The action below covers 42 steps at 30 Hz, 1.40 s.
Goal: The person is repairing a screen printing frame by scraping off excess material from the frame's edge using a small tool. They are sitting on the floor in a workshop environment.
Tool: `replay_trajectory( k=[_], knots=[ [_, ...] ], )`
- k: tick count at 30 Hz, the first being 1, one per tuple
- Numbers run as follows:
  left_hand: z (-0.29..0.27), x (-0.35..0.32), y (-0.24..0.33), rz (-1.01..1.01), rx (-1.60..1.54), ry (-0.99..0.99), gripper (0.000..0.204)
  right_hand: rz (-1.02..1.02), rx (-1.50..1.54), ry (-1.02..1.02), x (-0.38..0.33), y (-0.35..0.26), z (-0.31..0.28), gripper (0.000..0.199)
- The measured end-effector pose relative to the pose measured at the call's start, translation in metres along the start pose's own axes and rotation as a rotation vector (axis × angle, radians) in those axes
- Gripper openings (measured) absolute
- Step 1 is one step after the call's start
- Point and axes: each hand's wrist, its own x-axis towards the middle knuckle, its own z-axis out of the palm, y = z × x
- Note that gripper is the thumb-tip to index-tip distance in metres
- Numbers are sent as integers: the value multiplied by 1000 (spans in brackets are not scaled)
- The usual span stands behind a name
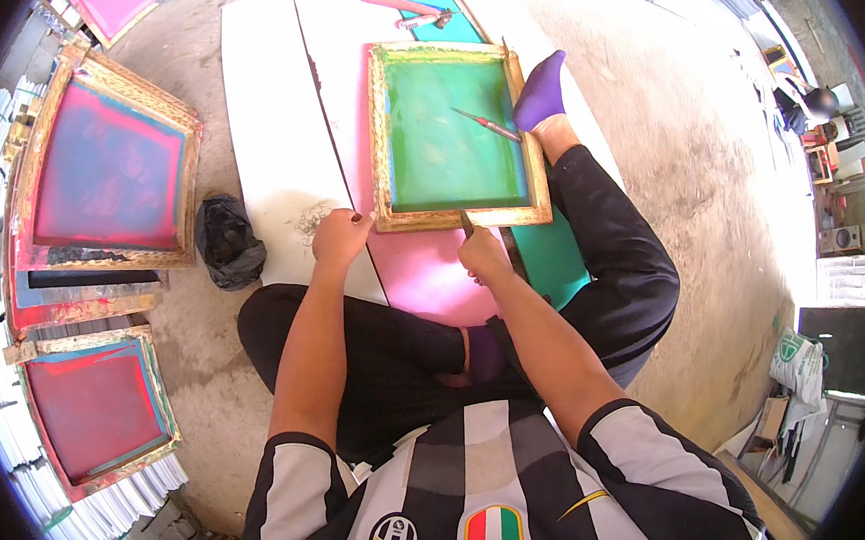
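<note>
A wooden screen-printing frame [380,138] with green mesh [445,164] lies flat before me. On the mesh rests a slim, pointed tool [488,124] with a reddish-grey body. My right hand [485,256] is closed around a dark, flat, blade-like tool [466,224], its tip touching or very near the frame's near edge. Just off the near left corner is my left hand [341,238], its fingers pinched together. A small dark spot shows at those fingertips, too small to name. My foot in a purple sock [541,92] presses against the frame's right side.
Under the frame are white boards [270,101], a pink sheet [423,271] and a teal strip [552,257]. Beyond it lies a tube [422,20]. To the left are a black plastic bag [228,242] and several more screen frames [188,137]. A white sack [797,365] stands far right.
</note>
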Motion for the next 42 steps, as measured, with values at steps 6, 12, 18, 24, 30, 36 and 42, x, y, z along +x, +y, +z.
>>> replay_trajectory(
  k=[6, 12, 18, 24, 30, 36, 42],
  knots=[
    [16, 6, -4, 110, -43, -66, 53, -3, -61, 76, 11, 8, 11, 44],
    [5, 5, 10, 80, -74, -130, 54, -144, 6, 143, 25, 29, 27, 35],
    [8, -2, 5, 103, -108, 89, 45, -198, 439, -5, 26, 43, 29, 17],
    [6, -26, 17, 517, -119, 82, 23, -355, 350, -201, -11, 24, 47, 17],
    [12, -28, 14, 733, 54, 85, 15, -371, 308, -296, -31, -1, 60, 16],
    [12, -26, 5, 651, 111, 54, 12, -336, 396, -492, -22, 0, 67, 36],
    [-1, -16, -6, 327, 207, 108, 15, -209, 582, -501, -19, 8, 54, 46]
  ],
)
